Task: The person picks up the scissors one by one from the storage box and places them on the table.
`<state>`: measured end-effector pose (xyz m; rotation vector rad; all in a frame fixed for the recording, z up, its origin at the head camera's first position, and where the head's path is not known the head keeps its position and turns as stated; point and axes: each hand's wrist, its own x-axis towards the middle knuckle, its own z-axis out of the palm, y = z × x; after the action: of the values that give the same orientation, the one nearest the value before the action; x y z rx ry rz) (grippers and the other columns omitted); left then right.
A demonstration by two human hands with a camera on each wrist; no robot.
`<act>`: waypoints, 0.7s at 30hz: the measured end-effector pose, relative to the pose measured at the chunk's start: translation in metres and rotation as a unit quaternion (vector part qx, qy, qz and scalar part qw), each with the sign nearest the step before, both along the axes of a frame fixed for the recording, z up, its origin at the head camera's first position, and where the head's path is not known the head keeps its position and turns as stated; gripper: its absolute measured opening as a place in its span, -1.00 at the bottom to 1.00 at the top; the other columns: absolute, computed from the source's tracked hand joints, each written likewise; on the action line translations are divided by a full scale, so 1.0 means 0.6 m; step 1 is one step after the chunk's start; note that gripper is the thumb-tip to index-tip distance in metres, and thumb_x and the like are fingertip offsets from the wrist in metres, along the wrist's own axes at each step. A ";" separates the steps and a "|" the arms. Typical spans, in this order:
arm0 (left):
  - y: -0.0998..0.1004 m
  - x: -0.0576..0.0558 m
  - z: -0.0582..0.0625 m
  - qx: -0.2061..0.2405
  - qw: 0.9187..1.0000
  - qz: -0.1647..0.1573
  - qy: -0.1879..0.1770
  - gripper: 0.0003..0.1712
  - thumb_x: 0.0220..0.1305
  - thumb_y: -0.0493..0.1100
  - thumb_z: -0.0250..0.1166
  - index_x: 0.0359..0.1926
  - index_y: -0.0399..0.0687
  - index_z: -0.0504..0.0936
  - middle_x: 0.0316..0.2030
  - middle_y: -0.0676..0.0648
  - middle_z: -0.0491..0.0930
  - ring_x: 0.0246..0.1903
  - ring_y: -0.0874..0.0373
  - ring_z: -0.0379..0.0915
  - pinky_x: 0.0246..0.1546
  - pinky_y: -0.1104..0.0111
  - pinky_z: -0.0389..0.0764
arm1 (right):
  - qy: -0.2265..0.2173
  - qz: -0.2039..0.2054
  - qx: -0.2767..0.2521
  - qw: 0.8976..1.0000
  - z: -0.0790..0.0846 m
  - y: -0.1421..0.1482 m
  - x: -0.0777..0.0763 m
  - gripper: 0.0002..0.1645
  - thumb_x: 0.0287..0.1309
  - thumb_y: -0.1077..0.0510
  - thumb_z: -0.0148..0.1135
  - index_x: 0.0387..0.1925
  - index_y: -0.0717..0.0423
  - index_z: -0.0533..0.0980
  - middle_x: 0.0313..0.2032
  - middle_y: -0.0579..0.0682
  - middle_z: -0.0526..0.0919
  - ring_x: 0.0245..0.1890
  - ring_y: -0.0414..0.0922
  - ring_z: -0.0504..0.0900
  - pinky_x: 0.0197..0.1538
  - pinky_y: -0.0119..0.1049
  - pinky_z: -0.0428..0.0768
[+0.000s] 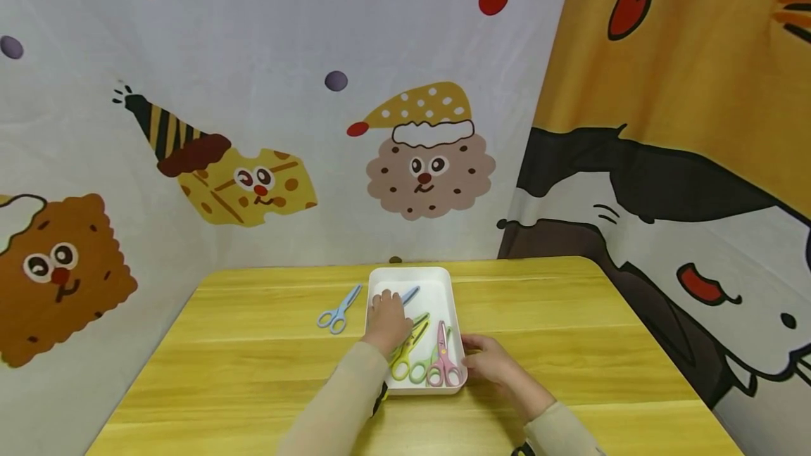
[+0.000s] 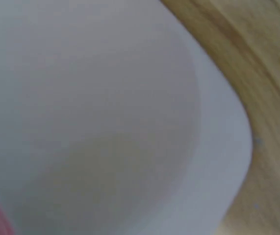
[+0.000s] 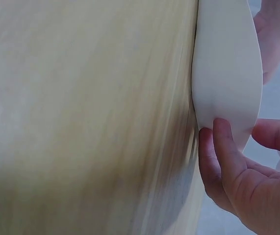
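White tray (image 2: 125,93) nearest lens in left wrist view; sits on wooden table (image 1: 545,301). Inside, near end: yellow scissors (image 1: 412,342), green scissors (image 1: 434,357), pink scissors (image 1: 443,352). Left hand (image 1: 388,322) reaches in over blue scissors (image 1: 410,295), blades showing past fingers; pinching or only touching, cannot tell. Right hand (image 1: 486,357) grips tray side: fingertips on outer wall, thumb at rim. Second blue scissors (image 1: 341,309) on table, just left of tray. Beige sleeves (image 1: 342,400) both arms. Behind: cartoon-print fabric (image 1: 272,34).

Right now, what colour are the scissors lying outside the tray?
Light blue scissors; the head view shows them best.
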<state>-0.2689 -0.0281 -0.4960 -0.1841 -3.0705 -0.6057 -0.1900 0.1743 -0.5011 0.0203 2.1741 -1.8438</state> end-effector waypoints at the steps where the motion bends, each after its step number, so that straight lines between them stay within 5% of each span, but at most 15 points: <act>1: 0.001 0.001 0.001 0.001 1.000 0.003 0.000 -0.40 0.14 -0.09 0.25 0.12 -0.41 0.42 0.01 -0.29 0.38 0.06 -0.19 0.26 0.14 -0.05 0.32 | 0.000 -0.003 0.000 1.000 0.000 0.000 0.000 -0.39 0.01 0.51 -0.02 0.16 0.68 0.19 0.09 0.57 0.34 -0.11 0.09 0.57 -0.09 -0.08 0.64; 8: 0.003 0.004 0.006 -0.021 1.000 0.005 -0.020 -0.68 0.20 -0.14 0.18 -0.16 -0.35 0.52 -0.15 -0.24 0.38 -0.09 -0.13 0.28 0.04 -0.01 0.38 | 0.003 -0.008 0.007 1.000 0.003 -0.001 0.001 -0.39 0.02 0.51 -0.01 0.17 0.68 0.18 0.09 0.58 0.34 -0.11 0.11 0.58 -0.10 -0.07 0.64; 16: 0.002 0.009 0.004 -0.044 0.998 -0.002 -0.044 -0.67 0.24 -0.12 0.18 -0.14 -0.35 0.49 -0.13 -0.27 0.38 -0.07 -0.16 0.29 0.09 -0.02 0.36 | -0.001 -0.011 0.011 1.000 0.002 -0.001 0.000 -0.39 0.05 0.50 0.00 0.19 0.64 0.19 0.11 0.55 0.34 -0.10 0.12 0.58 -0.10 -0.06 0.64; 21: 0.001 0.008 0.003 -0.048 0.997 -0.007 -0.053 -0.59 0.26 -0.11 0.15 0.05 -0.27 0.49 -0.04 -0.28 0.38 -0.02 -0.17 0.28 0.12 -0.03 0.34 | 0.000 -0.013 0.009 1.000 0.001 -0.001 0.001 -0.39 0.04 0.50 0.00 0.18 0.65 0.19 0.10 0.54 0.35 -0.12 0.10 0.58 -0.11 -0.07 0.64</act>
<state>-0.2639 -0.0278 -0.4942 -0.1788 -3.2062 -0.4849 -0.1892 0.1735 -0.5004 0.0526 2.2007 -1.8370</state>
